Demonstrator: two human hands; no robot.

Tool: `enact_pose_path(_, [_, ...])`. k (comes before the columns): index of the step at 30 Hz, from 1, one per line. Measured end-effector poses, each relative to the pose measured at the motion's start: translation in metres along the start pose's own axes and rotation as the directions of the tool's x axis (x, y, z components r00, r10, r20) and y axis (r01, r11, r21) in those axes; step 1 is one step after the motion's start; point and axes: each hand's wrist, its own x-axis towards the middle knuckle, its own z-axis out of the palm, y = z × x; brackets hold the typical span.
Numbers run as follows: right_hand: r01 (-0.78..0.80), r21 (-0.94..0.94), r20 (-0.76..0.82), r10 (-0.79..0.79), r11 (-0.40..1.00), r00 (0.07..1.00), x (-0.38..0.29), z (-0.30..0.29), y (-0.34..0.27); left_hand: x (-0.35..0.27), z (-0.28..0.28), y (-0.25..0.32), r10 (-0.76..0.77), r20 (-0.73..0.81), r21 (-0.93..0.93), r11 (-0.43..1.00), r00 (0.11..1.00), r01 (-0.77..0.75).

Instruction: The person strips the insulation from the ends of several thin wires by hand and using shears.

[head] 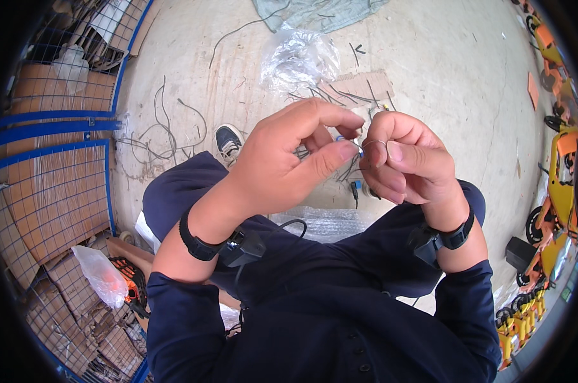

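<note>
My right hand [408,160] pinches a thin wire [375,142] between thumb and forefinger. The wire bows over the forefinger and runs towards the tip of my left thumb. My left hand [289,158] is close beside it, forefinger curled over and apart from the thumb; whether its hidden fingers grip the wire cannot be made out. Small blue and white bits show between the two hands, partly covered by fingers. Below them on the floor lies a black cable end with a blue connector [355,186]. Both wrists wear black straps with small devices.
Cut black cable pieces lie on a cardboard sheet [361,86] beyond my hands, near clear plastic wrap [298,60]. Loose grey cable [167,139] coils at left. A blue mesh cage [54,191] holds cardboard. Yellow and orange wheeled machines [554,177] line the right side.
</note>
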Motion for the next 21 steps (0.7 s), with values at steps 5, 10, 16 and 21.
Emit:
enact_pose_path(5, [-0.180,-0.309,-0.246,0.105,0.934,0.964,-0.003,0.004,-0.019,0.003,-0.004,0.005,0.146,-0.041,0.349,0.929,0.988,-0.123])
enact_pose_path(10, [-0.210,-0.568,-0.349,-0.001,0.796,0.937,-0.004,0.004,-0.014,0.004,0.000,-0.001,0.402,-0.105,0.592,0.760,0.909,-0.268])
enact_pose_path(16, [-0.164,-0.389,-0.247,0.069,0.907,0.967,0.001,0.002,-0.013,0.004,0.001,-0.004,0.485,-0.079,0.596,0.724,0.871,-0.349])
enact_pose_path(21, [-0.234,-0.141,-0.205,0.202,0.962,0.958,0.000,-0.003,-0.016,0.003,0.001,-0.002,0.527,0.023,0.631,0.652,0.850,-0.421])
